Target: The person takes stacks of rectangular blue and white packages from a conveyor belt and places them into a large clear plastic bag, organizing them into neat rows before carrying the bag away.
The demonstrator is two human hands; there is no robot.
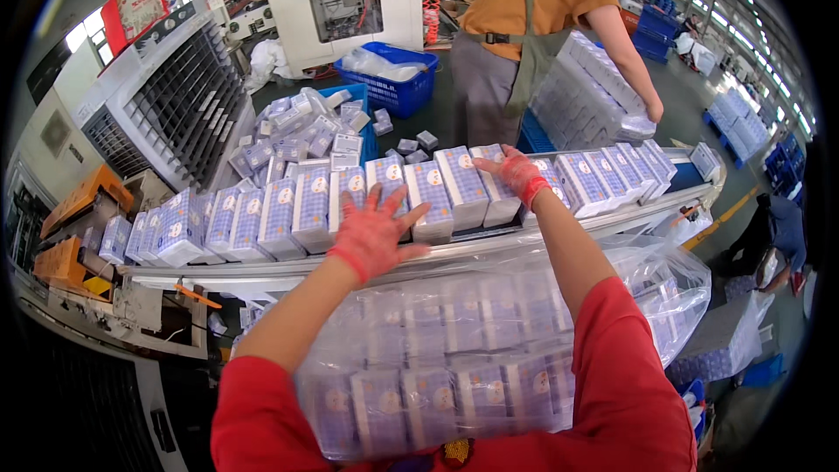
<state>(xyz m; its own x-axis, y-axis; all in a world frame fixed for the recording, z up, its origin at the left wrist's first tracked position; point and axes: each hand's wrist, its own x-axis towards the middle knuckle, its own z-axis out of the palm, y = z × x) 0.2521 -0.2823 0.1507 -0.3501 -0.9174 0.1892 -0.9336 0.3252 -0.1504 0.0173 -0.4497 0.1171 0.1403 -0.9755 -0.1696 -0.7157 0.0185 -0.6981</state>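
Note:
A row of tissue-like packs, white and purple checked (312, 207), stands upright along a conveyor (288, 272) in front of me. My left hand (374, 229), in a thin see-through glove, lies over the front of the packs near the middle, its fingers spread. Farther right, my right hand (517, 177), gloved the same way, rests at the tops of the packs with its fingers apart. Neither hand is closed round a pack. Between my arms and the conveyor lies a large clear plastic bag (419, 297) filled with rows of similar packs.
Behind the conveyor, loose packs (297, 118) are heaped beside a blue basket (406, 92) holding clear plastic. Another person (524, 26) in an orange top handles a wrapped block of packs (581, 92). A slatted grey unit (188, 92) stands left; orange machine parts (87, 197) flank the conveyor's left end.

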